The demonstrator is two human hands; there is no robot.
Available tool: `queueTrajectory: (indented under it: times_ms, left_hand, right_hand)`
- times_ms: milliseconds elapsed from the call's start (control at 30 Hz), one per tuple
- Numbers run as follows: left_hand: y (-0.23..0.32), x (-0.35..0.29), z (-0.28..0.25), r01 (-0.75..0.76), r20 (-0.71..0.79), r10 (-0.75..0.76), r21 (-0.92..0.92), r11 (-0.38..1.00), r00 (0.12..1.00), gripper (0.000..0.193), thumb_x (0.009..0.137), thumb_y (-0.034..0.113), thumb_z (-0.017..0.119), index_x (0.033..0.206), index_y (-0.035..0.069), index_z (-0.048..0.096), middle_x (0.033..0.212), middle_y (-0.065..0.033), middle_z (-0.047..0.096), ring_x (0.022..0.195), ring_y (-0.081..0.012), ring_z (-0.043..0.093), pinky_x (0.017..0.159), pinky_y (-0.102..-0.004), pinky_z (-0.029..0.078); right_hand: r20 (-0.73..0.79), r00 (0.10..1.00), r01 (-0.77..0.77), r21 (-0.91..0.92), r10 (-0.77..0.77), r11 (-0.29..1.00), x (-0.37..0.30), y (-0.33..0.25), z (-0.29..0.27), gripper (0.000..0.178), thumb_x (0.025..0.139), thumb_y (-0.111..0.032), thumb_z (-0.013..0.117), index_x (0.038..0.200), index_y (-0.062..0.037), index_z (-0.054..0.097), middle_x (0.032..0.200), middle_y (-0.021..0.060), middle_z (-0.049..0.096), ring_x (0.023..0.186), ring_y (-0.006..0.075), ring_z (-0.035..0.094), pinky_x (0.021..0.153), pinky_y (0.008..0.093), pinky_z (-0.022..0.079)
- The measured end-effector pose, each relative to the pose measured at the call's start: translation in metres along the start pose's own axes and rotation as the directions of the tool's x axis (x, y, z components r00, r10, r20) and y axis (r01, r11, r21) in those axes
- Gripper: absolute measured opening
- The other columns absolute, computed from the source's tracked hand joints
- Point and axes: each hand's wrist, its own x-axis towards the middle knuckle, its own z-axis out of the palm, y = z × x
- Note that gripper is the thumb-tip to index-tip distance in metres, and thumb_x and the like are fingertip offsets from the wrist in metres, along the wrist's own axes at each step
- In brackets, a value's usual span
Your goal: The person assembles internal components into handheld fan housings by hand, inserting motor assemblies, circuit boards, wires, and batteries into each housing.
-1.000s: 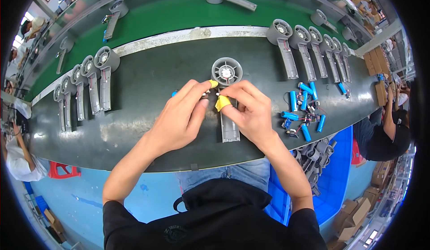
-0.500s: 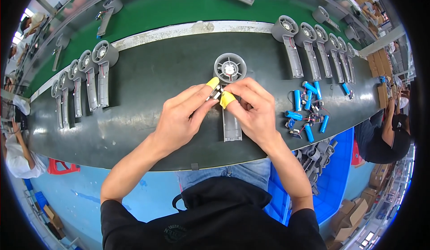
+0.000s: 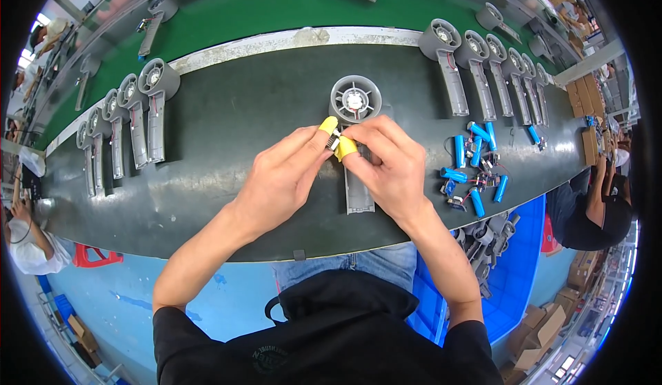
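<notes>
A grey handheld fan housing (image 3: 360,195) lies on the dark bench straight ahead of me, its round head (image 3: 355,99) away from me and its open handle toward me. Over the top of that handle, both my hands meet at a small circuit board (image 3: 332,141) with a white connector. My left hand (image 3: 279,171) pinches the board, a yellow finger cot on one fingertip. With closed fingers, my right hand (image 3: 393,164) grips at the connector beside it, also wearing yellow finger cots. The fingers hide any wire there.
Fan housings stand in rows at left (image 3: 157,109) and right (image 3: 452,85). Blue battery cells (image 3: 460,152) with small boards lie right of my hands. Beyond a pale rail, a green conveyor (image 3: 241,12) carries more housings. A blue bin (image 3: 517,268) sits below the bench; co-workers flank it.
Housings on the green conveyor have shifted left. My hands stay together at the board, with the right fingertips slightly closer in. The view has tilted a little.
</notes>
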Motion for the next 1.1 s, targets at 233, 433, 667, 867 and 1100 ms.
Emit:
queueTrajectory:
  times_ms: [233,433,667,867,1100]
  left_hand:
    - [0.001,0.001,-0.002,0.076,0.044,-0.072,-0.119,0.990,0.996,0.025,0.087,-0.004,0.064,0.112,-0.007,0.060,0.100,-0.0180,0.065,0.081,-0.0318,0.065,0.068,-0.0348,0.053]
    - [-0.004,0.002,-0.001,0.113,0.056,-0.101,-0.294,0.949,0.993,0.021,0.089,-0.004,0.061,0.109,-0.006,0.061,0.094,-0.0165,0.064,0.075,-0.0311,0.062,0.063,-0.0357,0.049]
    - [-0.008,0.002,-0.008,0.045,0.111,-0.021,-0.215,0.976,0.994,0.025,0.087,-0.004,0.062,0.112,-0.006,0.062,0.094,-0.0169,0.065,0.076,-0.0311,0.062,0.065,-0.0366,0.050]
    - [-0.005,0.000,-0.004,0.073,0.092,-0.055,-0.197,0.978,0.994,0.027,0.086,-0.005,0.064,0.113,-0.006,0.064,0.095,-0.0166,0.067,0.078,-0.0276,0.065,0.067,-0.0333,0.052]
    - [-0.004,-0.001,0.003,0.096,0.031,-0.091,-0.230,0.968,0.995,0.024,0.086,-0.005,0.064,0.110,-0.007,0.064,0.098,-0.0172,0.067,0.079,-0.0275,0.066,0.067,-0.0319,0.053]
  right_hand:
    - [-0.002,0.999,-0.053,0.090,0.054,0.994,0.001,-0.001,0.000,0.021,0.070,0.006,0.073,0.090,0.0020,0.067,0.089,0.0046,0.062,0.048,0.0027,0.041,0.044,0.0214,0.033]
    - [0.025,0.997,0.072,0.011,-0.072,0.997,-0.003,0.006,0.003,0.022,0.071,0.009,0.072,0.091,0.0024,0.065,0.090,0.0052,0.062,0.050,0.0031,0.042,0.045,0.0223,0.035]
    - [0.030,0.979,0.200,-0.031,-0.199,0.979,-0.004,0.013,0.006,0.024,0.070,0.010,0.072,0.091,0.0027,0.064,0.090,0.0070,0.061,0.056,0.0066,0.050,0.048,0.0207,0.040]
    - [0.011,0.997,0.078,0.059,-0.079,0.995,-0.004,0.006,0.005,0.024,0.070,0.009,0.072,0.091,0.0021,0.064,0.090,0.0061,0.062,0.062,0.0075,0.053,0.053,0.0222,0.043]
    - [0.022,1.000,0.014,0.108,-0.017,0.994,-0.004,0.008,0.002,0.022,0.070,0.007,0.071,0.090,0.0013,0.064,0.089,0.0057,0.062,0.063,0.0077,0.052,0.056,0.0226,0.042]
